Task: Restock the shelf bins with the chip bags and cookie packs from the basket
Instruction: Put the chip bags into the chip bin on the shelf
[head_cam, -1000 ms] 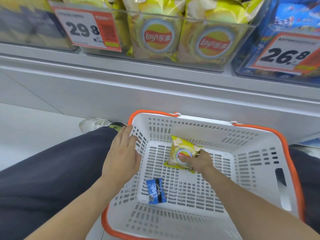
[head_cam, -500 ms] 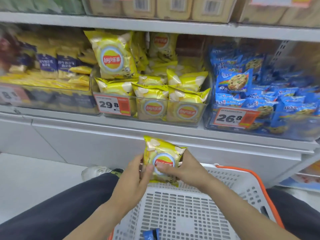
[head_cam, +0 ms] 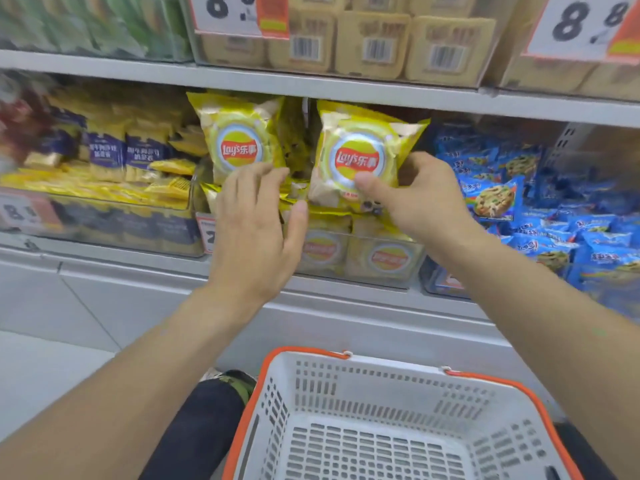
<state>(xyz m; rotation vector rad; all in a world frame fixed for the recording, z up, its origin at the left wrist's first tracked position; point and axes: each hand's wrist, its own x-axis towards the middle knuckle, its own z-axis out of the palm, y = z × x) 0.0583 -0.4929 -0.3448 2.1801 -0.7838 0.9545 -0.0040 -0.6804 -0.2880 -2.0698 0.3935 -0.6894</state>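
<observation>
chip bag held up at the yellow bin

i see my right hand (head_cam: pixel 420 199) pinching a yellow chip bag (head_cam: pixel 360 161) at its lower right part, thumb across the front under the red logo and the other fingers curled round behind the edge. that grip is closed on the bag, which stands upright above the clear shelf bin (head_cam: pixel 360 258) of matching yellow bags, just under the edge of the upper shelf (head_cam: pixel 346 88).

my left hand (head_cam: pixel 258 223) is spread with the fingers fairly straight; its grip is open and holds nothing. the fingertips reach the lower edge of a second upright chip bag (head_cam: pixel 239 147) standing to the left of the held one. i cannot tell whether they press it or only touch it.

to the right of the yellow bin lie blue cookie packs (head_cam: pixel 495 199) in a heap. to the left sit dark blue and yellow snack packs (head_cam: pixel 107 157), blurred. tan boxes (head_cam: pixel 370 43) with barcodes stand on the shelf above, behind a price tag (head_cam: pixel 239 12).

the white basket (head_cam: pixel 346 386) with an orange rim sits low in view, below the shelf; the part of its floor i can see holds no packs.
</observation>
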